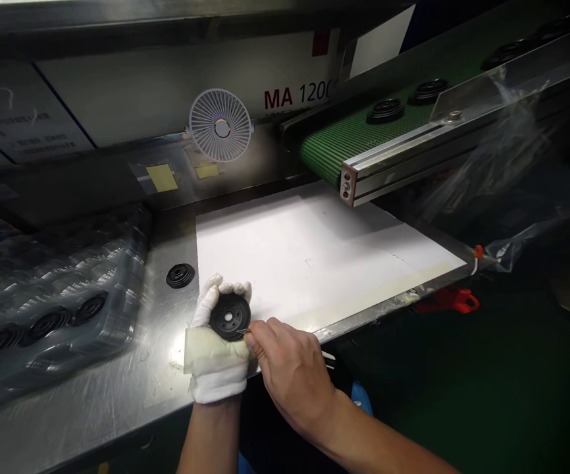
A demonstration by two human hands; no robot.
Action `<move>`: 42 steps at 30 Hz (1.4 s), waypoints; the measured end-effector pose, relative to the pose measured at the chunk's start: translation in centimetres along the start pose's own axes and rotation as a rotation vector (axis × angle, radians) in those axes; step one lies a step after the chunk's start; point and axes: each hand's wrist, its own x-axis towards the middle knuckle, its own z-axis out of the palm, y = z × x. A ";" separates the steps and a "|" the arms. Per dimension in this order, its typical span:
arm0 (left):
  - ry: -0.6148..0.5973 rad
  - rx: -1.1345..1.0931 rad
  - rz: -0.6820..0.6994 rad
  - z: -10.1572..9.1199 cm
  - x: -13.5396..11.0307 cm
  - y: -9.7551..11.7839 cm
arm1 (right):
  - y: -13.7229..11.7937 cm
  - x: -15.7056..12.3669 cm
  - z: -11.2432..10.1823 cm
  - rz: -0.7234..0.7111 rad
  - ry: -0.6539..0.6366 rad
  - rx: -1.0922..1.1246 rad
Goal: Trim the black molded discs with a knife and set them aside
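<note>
The left hand (pixel 218 349), in a white cotton glove with a translucent wrap around the palm, cups a black grooved disc (pixel 230 316) above the edge of the steel counter (pixel 117 375). Its fingers (pixel 210 296) curl up behind the rim and clamp the disc against the palm. The right hand (pixel 289 375) is bare, its fingers pinched together on a thin pointed tool (pixel 241 330) (possibly tweezers, since the hand hides most of it) whose tip touches or nearly touches the disc's face.

The main risk is that sharp tip: a slip off the disc could jab the gloved hand, which sits directly behind it, or score the part. The disc could also drop if the left grip loosens. Just past the counter's near edge lies a dark drop, where a dropped part could be lost.

Room for moving is best over the white sheet (pixel 305 257), which lies just beyond the hands. To the left, a second black disc (pixel 180 276) sits between the hands and a clear plastic tray (pixel 117 329) holding more discs. Further back, the metal end of a green conveyor belt (pixel 334 148) juts out above the sheet and could catch a raised hand.
</note>
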 end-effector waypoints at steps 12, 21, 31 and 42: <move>-0.013 -0.017 -0.134 -0.7 0.3 0.0 | 0.8 0.0 0.1 0.041 0.022 -0.025; -0.060 0.051 -0.165 -0.6 -0.1 0.4 | 0.5 -0.2 0.1 0.008 -0.010 0.040; -0.024 -0.087 -0.180 -0.6 0.5 -0.2 | 0.9 -0.2 0.1 0.042 0.022 0.027; -0.144 0.027 -0.233 -1.6 -0.3 0.5 | 1.4 -0.1 -0.2 0.047 0.013 0.039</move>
